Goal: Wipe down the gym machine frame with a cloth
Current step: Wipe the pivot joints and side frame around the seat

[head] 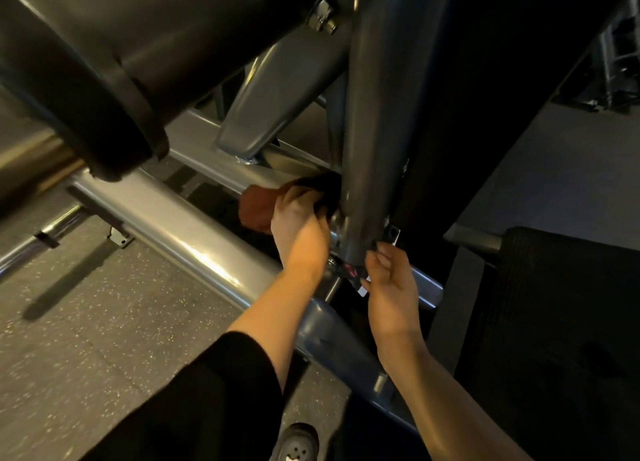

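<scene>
The grey steel frame of the gym machine fills the view, with an upright post [374, 149] meeting a long low tube [180, 228] near the floor. My left hand [301, 225] grips a reddish-brown cloth [258, 204] bunched against the left side of the post's base. My right hand [391, 287] pinches a dark strip with pink marks [353, 270] at the foot of the post, on its right side. Both forearms reach in from the bottom of the view.
A large dark padded roller [104, 62] hangs overhead at the upper left, with a chrome bar [31, 249] below it. Speckled rubber flooring [104, 339] lies to the left. A black textured footplate [554, 322] sits at the right. My shoe [298, 443] is near the bottom.
</scene>
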A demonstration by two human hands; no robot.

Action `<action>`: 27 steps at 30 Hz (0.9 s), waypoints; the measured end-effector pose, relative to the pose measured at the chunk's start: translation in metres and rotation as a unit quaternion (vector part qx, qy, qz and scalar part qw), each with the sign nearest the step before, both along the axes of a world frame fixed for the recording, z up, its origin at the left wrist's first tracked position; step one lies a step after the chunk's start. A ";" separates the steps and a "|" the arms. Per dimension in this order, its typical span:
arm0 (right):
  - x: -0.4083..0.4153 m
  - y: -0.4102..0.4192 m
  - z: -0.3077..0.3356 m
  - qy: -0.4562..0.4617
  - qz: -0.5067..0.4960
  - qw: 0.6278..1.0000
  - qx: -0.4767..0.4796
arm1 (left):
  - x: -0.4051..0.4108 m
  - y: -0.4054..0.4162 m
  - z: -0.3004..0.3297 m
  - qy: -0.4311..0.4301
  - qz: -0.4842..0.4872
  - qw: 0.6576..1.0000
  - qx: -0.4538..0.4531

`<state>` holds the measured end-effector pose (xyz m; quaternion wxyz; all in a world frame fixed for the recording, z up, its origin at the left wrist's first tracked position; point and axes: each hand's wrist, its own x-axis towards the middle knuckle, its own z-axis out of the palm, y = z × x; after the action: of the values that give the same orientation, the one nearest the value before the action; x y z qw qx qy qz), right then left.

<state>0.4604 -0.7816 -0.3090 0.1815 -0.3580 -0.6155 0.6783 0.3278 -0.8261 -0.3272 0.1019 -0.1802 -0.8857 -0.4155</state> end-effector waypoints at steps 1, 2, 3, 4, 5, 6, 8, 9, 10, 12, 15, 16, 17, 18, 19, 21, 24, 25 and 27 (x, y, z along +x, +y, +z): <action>0.001 -0.001 -0.001 -0.004 -0.005 1.000 -0.002 | 0.009 -0.001 -0.004 0.014 0.002 1.000 0.002; 0.001 -0.003 -0.003 -0.016 -0.010 1.000 -0.009 | 0.017 -0.003 -0.007 0.007 0.008 1.000 0.016; 0.002 -0.004 -0.004 -0.026 -0.007 0.999 -0.023 | 0.027 -0.005 -0.009 -0.018 0.030 0.999 0.032; 0.002 -0.007 -0.005 -0.029 0.000 0.998 -0.057 | 0.038 -0.007 -0.008 -0.055 0.055 0.996 0.054; 0.003 -0.010 -0.006 -0.020 0.003 0.993 -0.116 | 0.052 -0.010 -0.010 -0.106 0.070 0.988 0.090; 0.004 -0.014 -0.005 -0.003 0.000 0.982 -0.187 | 0.067 -0.012 -0.013 -0.169 0.056 0.975 0.132; 0.010 -0.018 -0.007 0.030 -0.047 0.959 -0.279 | 0.101 -0.017 -0.018 -0.267 -0.037 0.948 0.172; 0.013 -0.019 -0.010 0.040 -0.083 0.949 -0.303 | 0.113 -0.020 -0.019 -0.284 -0.075 0.940 0.176; 0.018 -0.020 -0.009 0.054 -0.119 0.940 -0.316 | 0.120 -0.023 -0.019 -0.288 -0.090 0.936 0.180; 0.026 -0.015 -0.005 0.057 -0.166 0.946 -0.274 | 0.117 -0.024 -0.013 -0.271 -0.035 0.940 0.206; 0.020 -0.008 0.008 0.118 -0.157 0.958 -0.207 | 0.098 -0.023 0.004 -0.254 -0.040 0.937 0.238; 0.014 -0.010 0.013 0.147 -0.123 0.956 -0.223 | 0.093 -0.021 0.009 -0.266 -0.084 0.928 0.247; 0.007 -0.014 0.014 0.152 -0.094 0.957 -0.229 | 0.090 -0.020 0.013 -0.279 -0.119 0.919 0.251; 0.000 -0.017 0.012 0.146 -0.075 0.961 -0.223 | 0.088 -0.019 0.015 -0.284 -0.139 0.915 0.251; -0.006 -0.022 0.006 0.133 -0.066 0.968 -0.204 | 0.086 -0.020 0.015 -0.284 -0.144 0.915 0.248; -0.016 -0.028 -0.006 0.115 -0.079 0.975 -0.171 | 0.084 -0.022 0.014 -0.275 -0.142 0.919 0.243; -0.024 -0.024 -0.023 0.126 -0.123 0.963 -0.204 | 0.083 -0.022 0.020 -0.280 -0.138 0.918 0.246; -0.024 -0.022 -0.026 0.119 -0.128 0.959 -0.223 | 0.083 -0.022 0.020 -0.277 -0.137 0.918 0.248; -0.020 -0.022 -0.034 0.088 -0.120 0.953 -0.265 | 0.082 -0.024 0.014 -0.271 -0.142 0.919 0.249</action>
<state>0.4404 -0.8031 -0.3434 0.2137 -0.4030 -0.3479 0.8191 0.4094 -0.8497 -0.3131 -0.1609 -0.1534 -0.7120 -0.6660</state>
